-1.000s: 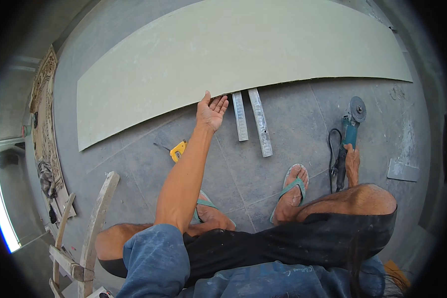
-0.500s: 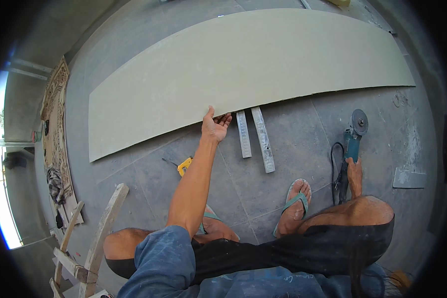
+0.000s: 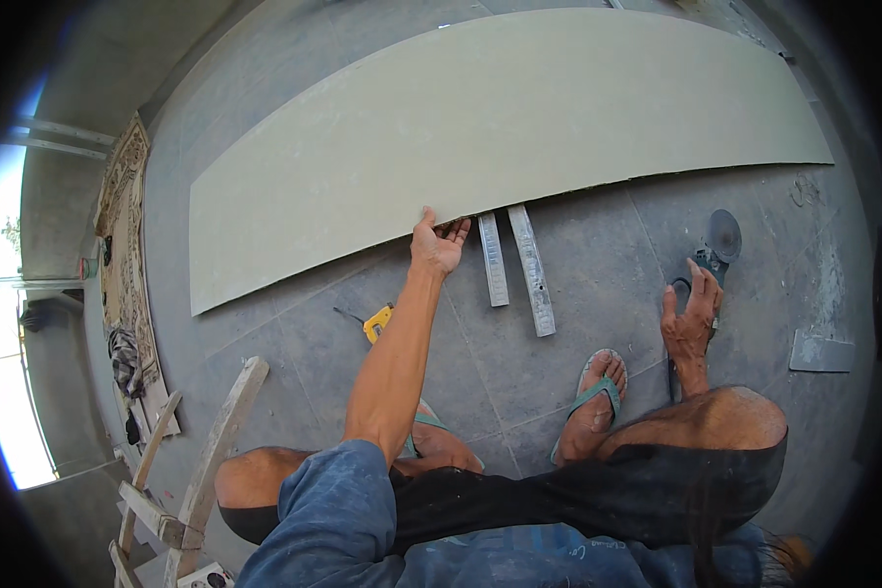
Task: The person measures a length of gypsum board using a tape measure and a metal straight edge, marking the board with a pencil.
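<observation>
A long pale board [image 3: 510, 108] lies across the far half of the floor. My left hand [image 3: 439, 243] grips its near edge, thumb on top and fingers at the underside. Two metal channels [image 3: 531, 274] stick out from beneath it, beside that hand. My right hand [image 3: 691, 323] is over the angle grinder [image 3: 724, 235] at the right, fingers apart and bent, partly hiding the tool's body and cord. A yellow tape measure [image 3: 378, 321] lies left of my left forearm.
A wooden frame [image 3: 220, 441] stands at the lower left near my knee. A patterned mat [image 3: 120, 265] with a crumpled checked cloth [image 3: 124, 363] runs along the left wall. A small grey offcut [image 3: 819, 353] lies at the far right. My sandaled feet [image 3: 596, 397] are on the tiles.
My right hand has let go of the grinder and risen with fingers spreading. My left hand stays at the board's edge, its fingers further curled. The whole view has shifted slightly.
</observation>
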`<state>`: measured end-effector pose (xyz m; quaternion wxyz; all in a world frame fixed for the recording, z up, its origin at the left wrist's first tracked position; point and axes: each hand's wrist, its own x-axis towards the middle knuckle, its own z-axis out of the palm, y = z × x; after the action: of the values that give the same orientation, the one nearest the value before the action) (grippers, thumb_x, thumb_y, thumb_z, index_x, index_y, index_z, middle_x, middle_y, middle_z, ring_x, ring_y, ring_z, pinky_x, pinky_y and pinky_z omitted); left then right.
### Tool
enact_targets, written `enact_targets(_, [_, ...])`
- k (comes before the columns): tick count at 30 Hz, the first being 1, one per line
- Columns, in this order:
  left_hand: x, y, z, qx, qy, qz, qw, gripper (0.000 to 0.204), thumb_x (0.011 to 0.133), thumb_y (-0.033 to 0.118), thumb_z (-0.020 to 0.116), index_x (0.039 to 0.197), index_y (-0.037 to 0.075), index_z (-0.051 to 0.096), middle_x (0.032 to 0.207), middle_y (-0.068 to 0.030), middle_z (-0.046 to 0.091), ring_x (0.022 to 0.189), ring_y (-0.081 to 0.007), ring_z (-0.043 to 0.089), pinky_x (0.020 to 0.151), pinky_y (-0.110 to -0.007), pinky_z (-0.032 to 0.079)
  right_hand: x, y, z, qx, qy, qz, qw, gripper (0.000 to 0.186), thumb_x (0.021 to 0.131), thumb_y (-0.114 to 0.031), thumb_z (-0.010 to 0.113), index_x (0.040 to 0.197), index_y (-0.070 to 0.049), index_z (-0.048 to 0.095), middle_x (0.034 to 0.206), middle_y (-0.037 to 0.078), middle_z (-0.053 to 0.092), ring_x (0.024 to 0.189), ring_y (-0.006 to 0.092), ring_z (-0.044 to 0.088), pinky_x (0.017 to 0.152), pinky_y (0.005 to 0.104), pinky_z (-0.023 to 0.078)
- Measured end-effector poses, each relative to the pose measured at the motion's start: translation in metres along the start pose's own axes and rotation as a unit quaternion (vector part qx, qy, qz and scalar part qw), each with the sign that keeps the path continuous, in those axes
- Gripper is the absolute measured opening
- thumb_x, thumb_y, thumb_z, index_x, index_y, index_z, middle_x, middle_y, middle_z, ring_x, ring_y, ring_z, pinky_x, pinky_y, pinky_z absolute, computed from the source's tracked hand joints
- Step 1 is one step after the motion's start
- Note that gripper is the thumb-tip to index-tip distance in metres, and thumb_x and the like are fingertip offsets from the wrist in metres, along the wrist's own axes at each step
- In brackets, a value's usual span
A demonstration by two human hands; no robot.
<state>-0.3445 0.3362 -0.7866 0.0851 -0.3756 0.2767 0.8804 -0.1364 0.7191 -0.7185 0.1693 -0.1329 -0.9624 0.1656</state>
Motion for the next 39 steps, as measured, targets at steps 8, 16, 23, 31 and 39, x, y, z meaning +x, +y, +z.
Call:
enact_targets(8, [0.004,0.004,-0.010,0.017,-0.010,0.018,1.000,0.033,0.105,0.032,0.054,0.125,0.006,0.051,0.122,-0.0114,0.053,0.114,-0.0290,0.054,0.105,-0.050,0.049,-0.038,-0.150,0.077,0.249,-0.256,-0.287,0.889,0.055,0.087,-0.017,0.070,0.138,-0.004,0.052,0.109,0.019,0.060,0.088,0.0359,0.066,0.078,0.0421,0.057])
enact_targets(16, [-0.003,0.000,0.000,0.033,-0.041,0.015,0.999,0.032,0.105,0.032,0.055,0.123,0.005,0.053,0.118,-0.0113,0.056,0.111,-0.0302,0.055,0.104,-0.050,0.050,-0.027,-0.183,0.126,0.077,-0.287,-0.263,0.918,0.073,0.084,-0.012,0.071,0.148,0.005,0.039,0.116,0.023,0.054,0.091,0.0350,0.066,0.070,0.0396,0.060])
enact_targets(23, [-0.006,0.009,-0.004,0.023,-0.037,0.006,0.999,0.029,0.106,0.029,0.053,0.121,0.004,0.052,0.117,-0.0131,0.056,0.113,-0.0313,0.055,0.104,-0.050,0.051,0.003,-0.187,0.159,0.153,-0.200,-0.279,0.927,0.062,0.087,0.001,0.059,0.146,0.007,0.041,0.114,0.023,0.054,0.097,0.0338,0.066,0.073,0.0394,0.061])
enact_targets(31, [-0.009,0.010,-0.003,0.030,-0.040,0.003,0.999,0.028,0.106,0.028,0.054,0.120,0.004,0.053,0.117,-0.0137,0.055,0.111,-0.0316,0.057,0.103,-0.050,0.052,0.000,-0.192,0.153,0.111,-0.222,-0.273,0.929,0.070,0.083,0.006,0.058,0.150,0.009,0.036,0.138,0.039,0.045,0.106,0.0397,0.063,0.082,0.0403,0.061])
enact_targets(39, [-0.018,0.016,0.002,0.027,-0.047,0.007,0.999,0.028,0.105,0.028,0.056,0.118,0.004,0.053,0.119,-0.0145,0.055,0.111,-0.0329,0.057,0.104,-0.050,0.052,-0.030,-0.178,0.153,0.168,-0.239,-0.296,0.909,0.072,0.082,0.008,0.056,0.150,0.010,0.034,0.141,0.042,0.043,0.110,0.0408,0.058,0.092,0.0405,0.056])
